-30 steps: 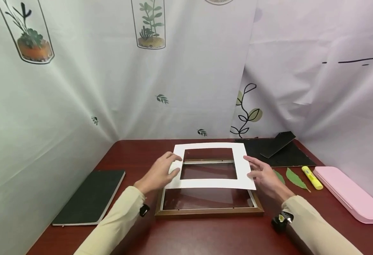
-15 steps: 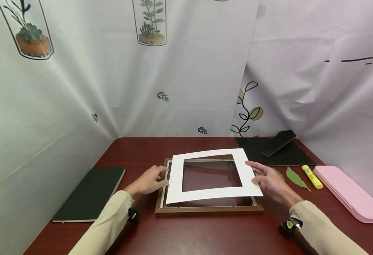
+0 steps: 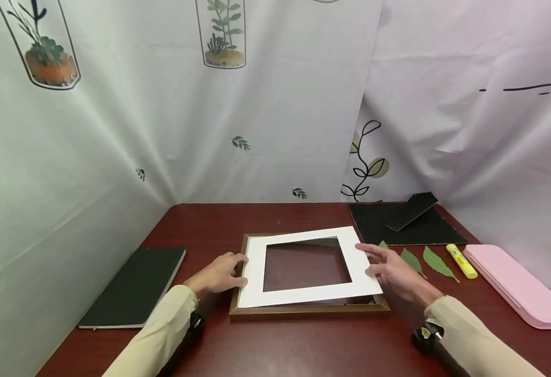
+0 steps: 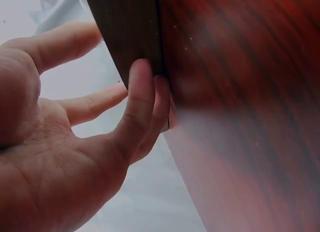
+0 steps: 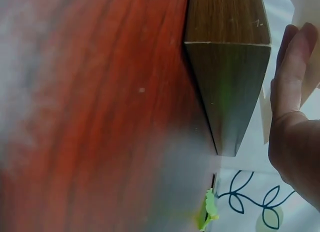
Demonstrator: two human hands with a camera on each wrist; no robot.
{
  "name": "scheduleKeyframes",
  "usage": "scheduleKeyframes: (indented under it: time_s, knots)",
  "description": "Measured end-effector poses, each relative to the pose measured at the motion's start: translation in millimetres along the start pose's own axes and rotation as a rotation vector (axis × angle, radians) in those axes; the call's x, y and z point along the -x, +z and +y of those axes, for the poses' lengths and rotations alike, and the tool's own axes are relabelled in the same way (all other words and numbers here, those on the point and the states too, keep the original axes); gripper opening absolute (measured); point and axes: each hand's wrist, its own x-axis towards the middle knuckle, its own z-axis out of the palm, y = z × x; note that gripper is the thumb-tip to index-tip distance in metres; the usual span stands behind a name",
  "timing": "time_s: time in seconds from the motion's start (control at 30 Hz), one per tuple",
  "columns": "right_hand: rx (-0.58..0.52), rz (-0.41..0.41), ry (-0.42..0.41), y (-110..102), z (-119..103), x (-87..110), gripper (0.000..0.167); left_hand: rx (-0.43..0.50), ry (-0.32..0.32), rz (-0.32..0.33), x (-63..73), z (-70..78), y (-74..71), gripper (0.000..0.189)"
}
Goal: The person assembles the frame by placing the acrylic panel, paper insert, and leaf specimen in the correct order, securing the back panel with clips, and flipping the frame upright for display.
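A white picture mat (image 3: 303,295) with a rectangular window lies over a brown wooden picture frame (image 3: 310,312). Its left edge sits down inside the frame, while the right side is tilted up. The right hand (image 3: 397,272) pinches the mat's right edge between thumb and fingers. At the frame's left side, the left hand (image 3: 216,274) touches the rim with its fingertips. In the left wrist view, two fingertips (image 4: 141,74) rest against the frame's outer side (image 4: 127,26). The right wrist view has the right hand (image 5: 295,117) raised beside the frame's corner (image 5: 227,66).
A dark notebook (image 3: 134,288) lies left. At the back right is a black backing board (image 3: 369,217) with its stand (image 3: 412,212) raised. Green leaves (image 3: 438,262), a yellow tube (image 3: 461,262) and a pink case (image 3: 520,288) lie right. A printed curtain (image 3: 275,104) hangs behind.
The mat has come toward the person and down onto the frame, left side lowest. The left hand has shifted from the mat's left edge to the frame's left side; the right keeps its pinch.
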Motion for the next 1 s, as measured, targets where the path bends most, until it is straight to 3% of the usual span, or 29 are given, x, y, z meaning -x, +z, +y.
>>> scheduleKeyframes:
  time_s: [0.23, 0.37, 0.77, 1.0]
  knots:
    - [0.146, 0.009, 0.026, 2.8, -4.5, -7.7, 0.074, -0.008, 0.012, 0.012, 1.7, -2.4, 1.5, 0.051]
    - [0.279, -0.008, -0.02, 1.2, -6.9, -8.8, 0.073, -0.018, 0.019, 0.012, -0.1, -0.7, 1.2, 0.051]
    - [0.445, -0.055, -0.078, -3.3, -4.0, -13.6, 0.071, -0.044, 0.013, -0.001, -0.8, 1.7, -1.9, 0.052]
    - [0.668, -0.038, -0.102, 1.4, -9.0, -17.7, 0.069, -0.046, 0.004, 0.005, -2.0, 3.0, -1.6, 0.051]
